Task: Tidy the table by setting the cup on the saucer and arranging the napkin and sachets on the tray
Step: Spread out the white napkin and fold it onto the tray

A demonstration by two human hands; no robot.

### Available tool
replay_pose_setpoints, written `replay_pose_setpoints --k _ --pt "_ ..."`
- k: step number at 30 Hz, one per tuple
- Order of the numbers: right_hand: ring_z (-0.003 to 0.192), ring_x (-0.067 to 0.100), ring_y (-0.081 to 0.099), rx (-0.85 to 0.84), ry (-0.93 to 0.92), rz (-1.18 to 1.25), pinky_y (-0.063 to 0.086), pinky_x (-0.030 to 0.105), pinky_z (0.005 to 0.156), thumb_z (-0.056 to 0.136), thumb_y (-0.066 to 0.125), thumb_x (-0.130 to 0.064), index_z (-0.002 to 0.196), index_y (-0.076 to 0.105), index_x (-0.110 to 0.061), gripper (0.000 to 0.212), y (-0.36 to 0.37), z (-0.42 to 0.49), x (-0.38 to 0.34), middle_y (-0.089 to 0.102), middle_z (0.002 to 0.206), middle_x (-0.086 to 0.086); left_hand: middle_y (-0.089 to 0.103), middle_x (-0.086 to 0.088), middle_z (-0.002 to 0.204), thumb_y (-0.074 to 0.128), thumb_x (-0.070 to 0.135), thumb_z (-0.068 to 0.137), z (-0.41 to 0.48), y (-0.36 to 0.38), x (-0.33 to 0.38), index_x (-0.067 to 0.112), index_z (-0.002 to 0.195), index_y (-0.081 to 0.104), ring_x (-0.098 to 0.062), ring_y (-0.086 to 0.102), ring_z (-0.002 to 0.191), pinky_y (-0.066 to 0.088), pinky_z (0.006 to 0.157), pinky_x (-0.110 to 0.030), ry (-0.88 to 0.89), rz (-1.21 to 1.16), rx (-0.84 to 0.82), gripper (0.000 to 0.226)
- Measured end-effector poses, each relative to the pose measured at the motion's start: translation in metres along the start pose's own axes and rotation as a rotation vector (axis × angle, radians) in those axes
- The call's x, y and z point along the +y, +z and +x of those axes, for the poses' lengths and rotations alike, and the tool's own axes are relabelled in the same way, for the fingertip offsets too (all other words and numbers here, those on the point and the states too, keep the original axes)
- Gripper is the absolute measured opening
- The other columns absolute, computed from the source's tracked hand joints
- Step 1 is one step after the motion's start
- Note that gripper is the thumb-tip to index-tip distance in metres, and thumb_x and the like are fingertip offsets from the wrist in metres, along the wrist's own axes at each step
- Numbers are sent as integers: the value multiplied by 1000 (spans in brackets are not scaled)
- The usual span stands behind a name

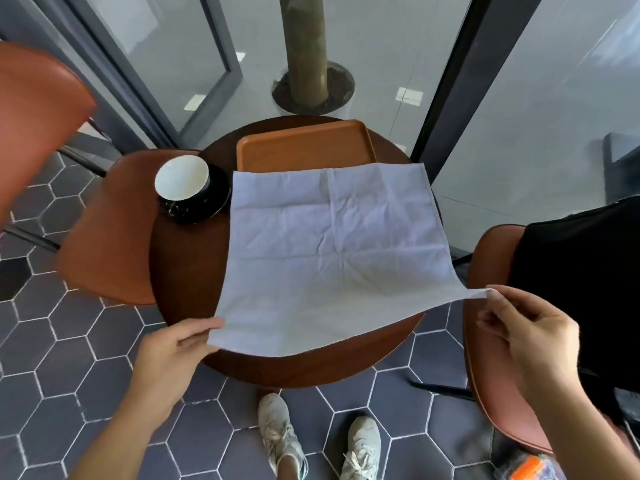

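Head view shows your left hand pinching the near left corner of the napkin and your right hand pinching its near right corner, the two held well apart so the cloth is drawn out flat. The napkin lies opened over the middle of the table, its far edge overlapping the near edge of the tray, its near corners lifted off the wood.

You appear to have one part done: the cup sits on the saucer at the table's left, just beside the napkin's left edge. The napkin is still unfolded and mostly off the tray, so folding and placing it looks like the step in hand. No sachets show anywhere; they may be under the cloth or out of view, and that part seems still to do. The visible part of the tray holds nothing but the napkin's edge.

The table is small, round and dark wood. Orange chairs stand to either side, the right one with something black draped on it. Grey hexagonal tiles cover the floor, and glass panels in dark frames stand behind, with a trunk in a planter beyond them. Your shoes show below the table.
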State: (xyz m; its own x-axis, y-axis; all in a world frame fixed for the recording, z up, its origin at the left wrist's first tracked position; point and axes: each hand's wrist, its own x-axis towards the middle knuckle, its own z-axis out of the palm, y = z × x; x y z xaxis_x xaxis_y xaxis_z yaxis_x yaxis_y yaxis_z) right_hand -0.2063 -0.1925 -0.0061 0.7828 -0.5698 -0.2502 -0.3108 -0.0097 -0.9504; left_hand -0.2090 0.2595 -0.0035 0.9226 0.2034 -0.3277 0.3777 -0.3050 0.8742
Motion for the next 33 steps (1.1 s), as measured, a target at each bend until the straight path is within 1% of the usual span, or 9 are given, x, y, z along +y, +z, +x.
replay_pose_setpoints --k 3,5,7,9,13,19,21,26,33 --pt "77 9 73 6 -93 -170 58 18 73 88 75 -23 91 77 -33 11 -2 1 -4 77 96 -5 68 8 97 73 1 85 -3 -1 4 35 87 81 -2 65 76 47 72 -5 182 65 47 34" --pt "85 0 70 -18 -139 -222 52 9 73 91 71 -22 95 76 -33 12 -1 -1 -9 75 103 -17 66 10 114 71 12 84 -5 -2 2 30 89 80 -3 66 97 49 84 -9 249 86 59 21" --pt "74 -8 66 -39 -143 -220 46 2 62 93 69 -21 93 74 -35 15 1 -5 -12 75 93 -21 66 9 127 68 12 85 -7 -3 -3 26 89 80 -7 62 118 49 95 -16 259 63 33 19" --pt "64 -8 63 -38 -160 -243 43 2 56 93 69 -20 88 73 -37 18 2 -6 -11 73 80 -22 72 8 121 67 5 88 -7 -1 -8 26 92 79 -8 59 125 49 97 -15 268 45 28 25" --pt "54 -5 56 -49 -207 -280 39 3 49 92 70 -19 84 73 -33 17 3 -5 -8 69 68 -18 75 17 110 69 6 89 -4 -3 -13 34 94 79 -1 66 112 47 89 -6 210 68 80 30" --pt "50 -4 53 -41 -233 -266 37 5 46 91 71 -16 84 73 -29 15 -1 -3 -6 67 63 -17 73 31 91 70 52 74 -6 -9 -12 53 87 74 13 67 89 44 77 2 97 86 217 14" --pt "51 -5 54 -47 -237 -276 38 4 47 91 71 -15 84 73 -29 16 -1 -3 -6 68 65 -19 71 35 84 72 50 74 -6 -8 -12 57 84 72 17 65 84 42 73 4 81 90 237 12" --pt "57 -4 59 -53 -246 -322 40 4 49 90 72 -17 83 72 -31 15 0 -1 -9 68 68 -22 66 41 74 77 21 85 2 -1 -13 32 90 73 24 61 77 40 66 6 66 102 265 13" --pt "60 -7 60 -49 -224 -321 41 2 52 90 72 -23 83 73 -37 16 9 11 -16 69 72 -26 71 29 76 77 28 85 25 1 -6 38 85 73 17 64 77 47 70 -9 58 93 328 11"
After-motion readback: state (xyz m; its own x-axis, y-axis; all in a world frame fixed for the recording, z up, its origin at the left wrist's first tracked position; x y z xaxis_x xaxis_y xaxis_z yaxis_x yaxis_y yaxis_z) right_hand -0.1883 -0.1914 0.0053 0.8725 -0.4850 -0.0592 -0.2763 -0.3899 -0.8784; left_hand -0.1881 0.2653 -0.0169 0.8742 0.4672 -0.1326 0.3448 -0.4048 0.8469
